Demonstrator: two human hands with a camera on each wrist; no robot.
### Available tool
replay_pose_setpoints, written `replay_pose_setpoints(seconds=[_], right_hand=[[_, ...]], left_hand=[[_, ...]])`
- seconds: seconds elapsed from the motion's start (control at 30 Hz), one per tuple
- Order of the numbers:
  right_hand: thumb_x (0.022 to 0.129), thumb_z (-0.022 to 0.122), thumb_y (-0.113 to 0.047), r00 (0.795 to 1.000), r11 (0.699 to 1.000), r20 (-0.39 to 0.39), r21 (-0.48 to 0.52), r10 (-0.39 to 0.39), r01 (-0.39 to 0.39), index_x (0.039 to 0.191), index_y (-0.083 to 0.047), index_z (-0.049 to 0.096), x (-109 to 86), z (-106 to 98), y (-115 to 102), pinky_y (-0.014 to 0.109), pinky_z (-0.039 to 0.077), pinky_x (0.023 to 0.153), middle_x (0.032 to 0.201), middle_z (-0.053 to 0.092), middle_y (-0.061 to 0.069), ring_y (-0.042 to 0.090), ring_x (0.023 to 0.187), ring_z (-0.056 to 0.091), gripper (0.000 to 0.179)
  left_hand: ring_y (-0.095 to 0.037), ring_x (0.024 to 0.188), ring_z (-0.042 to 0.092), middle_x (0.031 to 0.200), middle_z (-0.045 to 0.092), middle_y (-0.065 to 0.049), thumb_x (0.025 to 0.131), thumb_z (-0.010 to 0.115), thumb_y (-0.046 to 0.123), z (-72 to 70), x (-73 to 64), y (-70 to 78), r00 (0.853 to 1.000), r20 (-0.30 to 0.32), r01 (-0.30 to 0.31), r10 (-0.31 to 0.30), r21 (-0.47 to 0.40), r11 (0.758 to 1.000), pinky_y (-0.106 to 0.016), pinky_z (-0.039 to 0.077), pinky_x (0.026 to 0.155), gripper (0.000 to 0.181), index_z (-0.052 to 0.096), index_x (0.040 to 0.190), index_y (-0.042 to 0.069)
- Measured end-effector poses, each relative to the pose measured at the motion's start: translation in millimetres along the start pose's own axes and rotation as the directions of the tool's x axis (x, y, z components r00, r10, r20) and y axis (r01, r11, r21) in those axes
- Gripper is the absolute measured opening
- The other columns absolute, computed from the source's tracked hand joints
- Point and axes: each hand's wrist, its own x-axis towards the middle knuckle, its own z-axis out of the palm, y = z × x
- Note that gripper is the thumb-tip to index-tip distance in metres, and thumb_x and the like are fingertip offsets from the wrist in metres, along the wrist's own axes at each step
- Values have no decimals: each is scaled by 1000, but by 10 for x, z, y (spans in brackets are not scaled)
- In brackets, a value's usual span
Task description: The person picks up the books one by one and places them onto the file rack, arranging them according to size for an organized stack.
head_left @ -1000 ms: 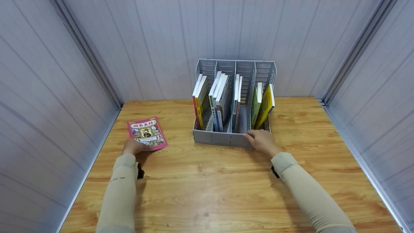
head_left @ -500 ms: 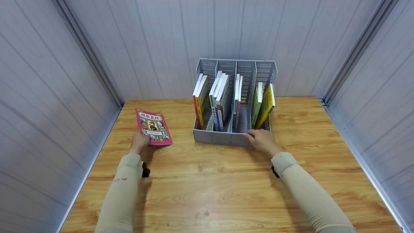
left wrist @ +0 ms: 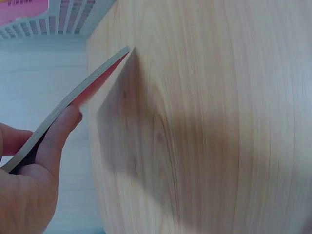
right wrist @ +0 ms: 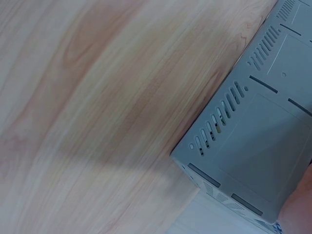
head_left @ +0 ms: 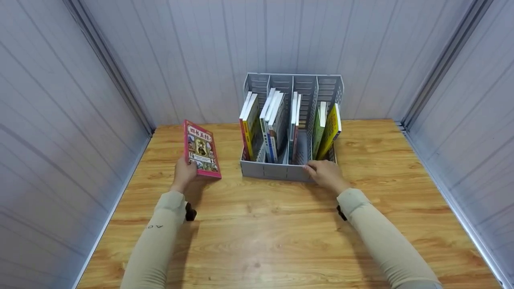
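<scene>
My left hand [head_left: 184, 173] grips a thin pink-bordered book [head_left: 204, 146] by its near left part, the illustrated cover facing up and tilted. In the left wrist view, fingers and thumb pinch the book [left wrist: 73, 95] edge-on, its shadow falling on the wood. Over to the right, my right hand [head_left: 326, 173] holds the front rim of a grey plastic book organizer [head_left: 265, 170], close to its right corner. The right wrist view shows the organizer's slotted front [right wrist: 263, 141], with part of the hand [right wrist: 297, 204] at its edge.
Several books stand in the organizer's four-slot row: a yellow-spined book [head_left: 247, 140] at left, white-edged books [head_left: 273, 116] beside it, and a yellow book [head_left: 330, 130] leaning at right. Panelled walls [head_left: 200, 60] enclose the wooden table [head_left: 257, 233] at the back and sides.
The left hand has moved right and away from me with the pink book, which has gone from nearly flat to steeply tilted. My right hand and the organizer stay put.
</scene>
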Motion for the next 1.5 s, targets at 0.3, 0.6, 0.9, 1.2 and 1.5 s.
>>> replay_pose_setpoints(seconds=[0.3,0.6,0.9,1.2,1.5], right_hand=[[113,57,-37,1000,1000,13,16,0,0,104,-11,77,-22,9,20,55,55,72,72,67,2,25,66,62,34],[112,62,-34,1000,998,-9,68,-11,11,132,-4,75,-53,-77,-21,62,60,96,118,80,20,43,106,77,38],[102,78,-24,979,971,-202,230,-17,64,134,5,70,-13,-326,-286,59,60,95,120,76,26,45,106,74,43],[96,83,-11,989,651,-92,759,112,-4,156,4,51,-46,-604,-780,33,62,99,142,65,31,43,124,71,69],[89,88,-4,997,342,-73,937,-21,75,166,5,29,-172,-738,-1159,43,58,111,159,51,32,47,139,62,97]], left_hand=[[-45,136,59,148,57,-32,112,42,3,167,-111,240,996,-12,-93,93,-31,995,-59,49,116,44,43,155,-7],[-48,104,76,122,74,-33,111,46,1,251,-254,515,903,-114,-389,414,192,901,-62,62,82,33,56,141,-8],[-43,84,79,115,76,-32,99,59,-13,277,-341,716,638,-78,-673,766,426,604,-53,66,68,40,57,139,-9],[-37,79,80,120,78,-26,93,68,-13,450,-436,953,310,22,-739,951,635,226,-43,65,62,41,62,133,-9],[-33,108,82,125,79,-21,113,53,6,630,-532,1100,137,147,-739,980,674,3,-39,67,68,26,71,129,-4]])
